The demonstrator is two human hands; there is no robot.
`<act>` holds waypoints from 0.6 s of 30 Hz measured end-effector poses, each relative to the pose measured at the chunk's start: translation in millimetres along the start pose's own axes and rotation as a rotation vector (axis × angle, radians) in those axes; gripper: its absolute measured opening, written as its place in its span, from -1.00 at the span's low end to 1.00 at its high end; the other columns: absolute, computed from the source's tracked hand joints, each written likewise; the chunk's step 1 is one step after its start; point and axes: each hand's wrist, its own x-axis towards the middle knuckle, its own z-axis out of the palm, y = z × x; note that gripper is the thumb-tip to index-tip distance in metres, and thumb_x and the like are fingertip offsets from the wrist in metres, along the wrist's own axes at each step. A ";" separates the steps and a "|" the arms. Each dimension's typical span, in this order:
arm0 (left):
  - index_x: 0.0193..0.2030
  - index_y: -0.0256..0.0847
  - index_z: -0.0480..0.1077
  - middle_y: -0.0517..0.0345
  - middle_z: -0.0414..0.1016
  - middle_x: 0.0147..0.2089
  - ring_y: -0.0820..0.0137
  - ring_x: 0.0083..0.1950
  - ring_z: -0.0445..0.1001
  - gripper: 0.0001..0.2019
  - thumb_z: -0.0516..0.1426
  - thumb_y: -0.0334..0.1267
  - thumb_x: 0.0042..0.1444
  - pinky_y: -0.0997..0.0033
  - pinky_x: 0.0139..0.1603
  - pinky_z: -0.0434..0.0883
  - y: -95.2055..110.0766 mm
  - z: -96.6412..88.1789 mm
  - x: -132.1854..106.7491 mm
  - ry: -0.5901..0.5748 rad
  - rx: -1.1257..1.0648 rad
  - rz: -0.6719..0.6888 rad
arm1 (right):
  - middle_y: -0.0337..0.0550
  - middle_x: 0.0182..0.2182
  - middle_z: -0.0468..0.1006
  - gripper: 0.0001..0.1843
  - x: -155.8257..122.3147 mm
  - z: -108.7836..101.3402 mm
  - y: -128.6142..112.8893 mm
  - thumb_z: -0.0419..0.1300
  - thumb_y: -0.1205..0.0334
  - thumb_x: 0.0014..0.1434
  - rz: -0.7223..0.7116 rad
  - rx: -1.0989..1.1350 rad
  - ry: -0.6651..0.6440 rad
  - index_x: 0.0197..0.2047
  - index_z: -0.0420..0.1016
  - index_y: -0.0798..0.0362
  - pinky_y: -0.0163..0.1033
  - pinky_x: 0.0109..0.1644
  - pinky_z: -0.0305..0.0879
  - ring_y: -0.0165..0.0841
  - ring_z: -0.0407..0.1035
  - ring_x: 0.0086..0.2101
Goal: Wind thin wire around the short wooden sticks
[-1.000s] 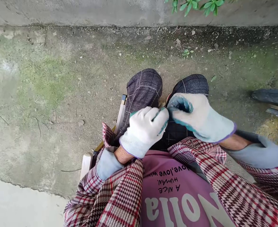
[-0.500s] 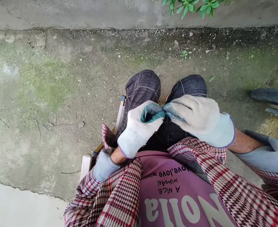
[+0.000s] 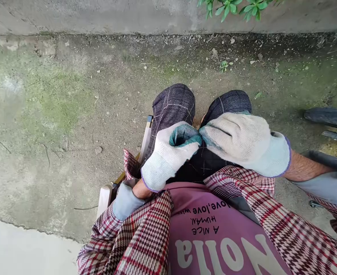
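Both hands wear white knit work gloves with green-coated fingers and meet above my lap. My left hand (image 3: 175,147) is curled, its thumb and fingertips pressed together in a pinch. Against those fingertips come the fingers of my right hand (image 3: 235,139), back of the hand up, closed together. Whatever lies between the fingertips is too small or hidden to name. Beneath them are my dark checked trousers (image 3: 174,103), with both knees bent forward. A pink printed top (image 3: 214,229) and an open houndstooth jacket (image 3: 148,233) cover my body.
A chair's armrest frame (image 3: 145,139) stands at my left. To the right a black wheel-like part (image 3: 329,116) rests near the ground. A concrete wall (image 3: 99,17) runs across the front, with a green plant (image 3: 228,5) hanging over it. The ground (image 3: 71,114) is dirty and mossy.
My right hand has shifted slightly to the right and turned a little, its wrist further out. My left hand stays nearly in place, fingertips still pinched.
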 end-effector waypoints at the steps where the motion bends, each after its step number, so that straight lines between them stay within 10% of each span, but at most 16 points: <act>1: -0.39 -0.24 0.48 0.25 0.51 -0.41 0.49 -0.37 0.44 -0.94 0.22 -0.43 0.09 0.52 -0.33 0.42 -0.5 0.1 -0.3 0.005 0.039 0.029 | -0.04 -0.37 0.62 -0.72 2.0 -1.0 0.0 0.07 0.28 0.38 0.005 0.017 -0.021 -0.21 0.63 0.07 -0.16 -0.35 0.08 -0.24 0.36 -0.38; 12: -0.09 -0.18 0.54 0.13 0.56 -0.35 0.36 -0.33 0.49 -0.87 0.14 -0.32 0.34 0.36 -0.31 0.42 -20.1 -8.3 -5.8 -0.054 0.881 0.716 | -0.26 -0.53 0.48 -0.81 8.5 -6.4 13.5 0.17 0.22 0.21 0.491 0.910 -0.281 -0.44 0.42 0.00 -0.23 -0.38 0.21 -0.37 0.31 -0.48; 18: -0.17 -0.23 0.54 0.17 0.64 -0.26 0.42 -0.27 0.59 -0.90 0.27 -0.44 0.18 0.43 -0.20 0.53 -13.4 -5.6 -5.0 0.008 0.298 0.278 | -0.19 -0.34 0.67 -0.80 1.9 -5.8 18.1 0.19 0.14 0.31 0.478 0.869 -0.224 -0.23 0.62 0.00 -0.19 -0.25 0.37 -0.29 0.50 -0.37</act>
